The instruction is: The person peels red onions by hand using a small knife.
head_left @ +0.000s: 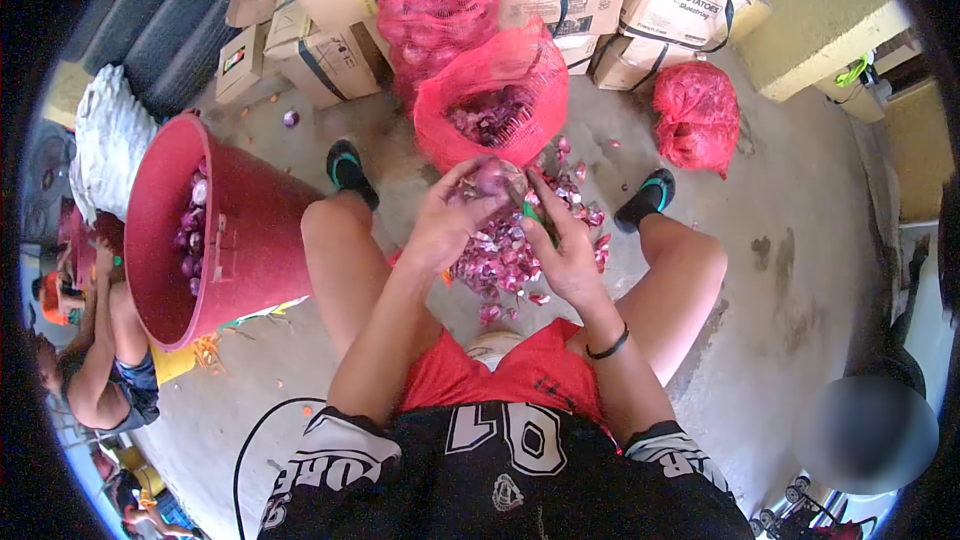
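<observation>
My left hand is closed around a red onion between my knees. My right hand grips a small knife by its green handle, right beside the onion; the blade is mostly hidden. Below both hands, a pile of purple and white onion peelings lies on the floor. Just beyond them stands an open red mesh sack with dark red onions or skins inside. On my left, a large red tub leans toward me, with several onions in it.
A full red mesh sack stands before stacked cardboard boxes. Another red sack sits at right. One loose onion lies on the floor. Tyres are stacked back left. Another person sits beyond the tub.
</observation>
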`<state>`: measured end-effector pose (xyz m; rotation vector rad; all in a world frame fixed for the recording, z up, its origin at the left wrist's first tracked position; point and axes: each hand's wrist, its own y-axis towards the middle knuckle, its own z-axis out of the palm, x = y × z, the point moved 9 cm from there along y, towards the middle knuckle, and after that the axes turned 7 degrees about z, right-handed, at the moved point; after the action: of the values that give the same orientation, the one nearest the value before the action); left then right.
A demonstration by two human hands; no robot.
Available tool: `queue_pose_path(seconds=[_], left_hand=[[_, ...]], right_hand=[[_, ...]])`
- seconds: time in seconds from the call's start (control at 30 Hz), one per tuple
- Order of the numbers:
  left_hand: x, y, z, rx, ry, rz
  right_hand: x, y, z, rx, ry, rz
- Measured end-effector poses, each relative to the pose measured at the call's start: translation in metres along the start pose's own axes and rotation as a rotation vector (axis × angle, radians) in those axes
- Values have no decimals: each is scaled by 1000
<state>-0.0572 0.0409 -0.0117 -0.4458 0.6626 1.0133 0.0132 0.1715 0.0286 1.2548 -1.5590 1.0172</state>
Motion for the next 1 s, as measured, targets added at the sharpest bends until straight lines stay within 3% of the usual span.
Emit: queue_pose_path(seconds=[0.27, 0.5, 0.67, 0.77, 0.87, 0.97, 1.0], left_hand=[[3, -1, -7, -20, 162, 39], [17, -6, -15, 49, 0, -68], [26, -9, -17, 22, -19, -135], [6, -6, -12, 4, 357, 99], [22, -11, -10, 10, 7, -223], [14, -7, -17, 12, 381, -33], [14, -8, -16, 16, 313, -60]], right_hand=[[11, 4, 2, -50, -50, -190], [16, -2, 0, -44, -57, -255], [3, -3, 0, -24, -26, -194], [-1, -2, -1, -36, 7, -196], [-10, -1, 0, -27, 52, -172], [-13, 1, 0, 10, 107, -67], [-16, 0, 1, 23, 126, -17]])
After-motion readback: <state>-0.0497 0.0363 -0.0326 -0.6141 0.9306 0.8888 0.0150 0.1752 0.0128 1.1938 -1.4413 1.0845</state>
